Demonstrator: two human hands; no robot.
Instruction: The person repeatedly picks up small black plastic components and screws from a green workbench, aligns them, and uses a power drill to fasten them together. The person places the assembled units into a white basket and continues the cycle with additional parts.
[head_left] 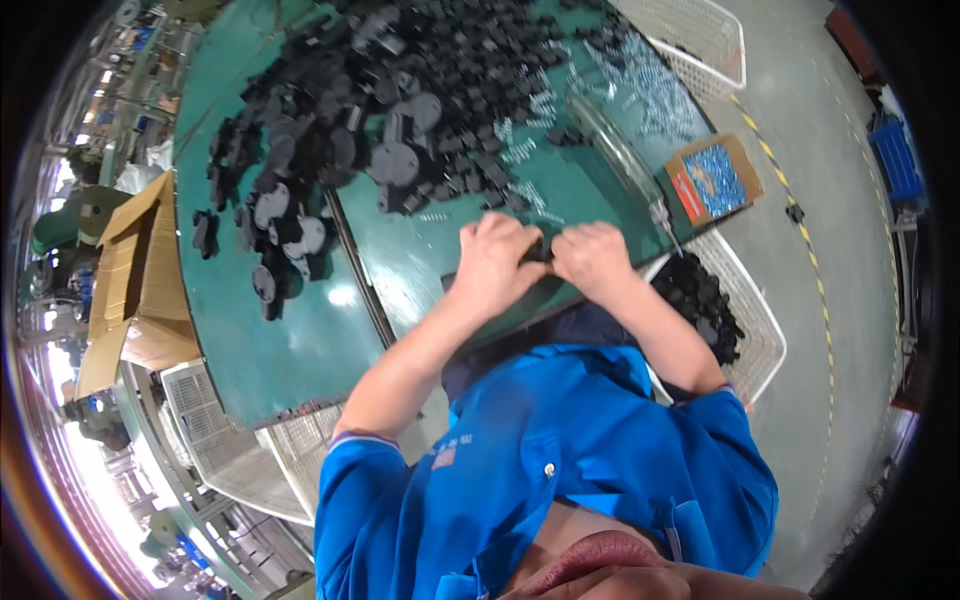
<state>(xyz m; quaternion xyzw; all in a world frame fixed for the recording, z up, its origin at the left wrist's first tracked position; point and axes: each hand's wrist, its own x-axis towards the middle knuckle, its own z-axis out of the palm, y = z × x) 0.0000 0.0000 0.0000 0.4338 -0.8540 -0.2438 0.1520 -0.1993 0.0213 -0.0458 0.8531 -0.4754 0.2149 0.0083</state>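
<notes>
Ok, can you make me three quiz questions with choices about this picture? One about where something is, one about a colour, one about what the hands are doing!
1. Where is the white basket of black parts?
A. by the person's right side
B. on the cardboard box
C. on the table's middle

2. What colour is the table top?
A. red
B. green
C. yellow

3. How are the hands?
A. wide apart, flat
B. out of view
C. close together, pinching a small black part

Answers:
1 A: the basket sits right of the right hand, beside the table.
2 B: the table is green.
3 C: the left hand and right hand meet on the black part.
</notes>
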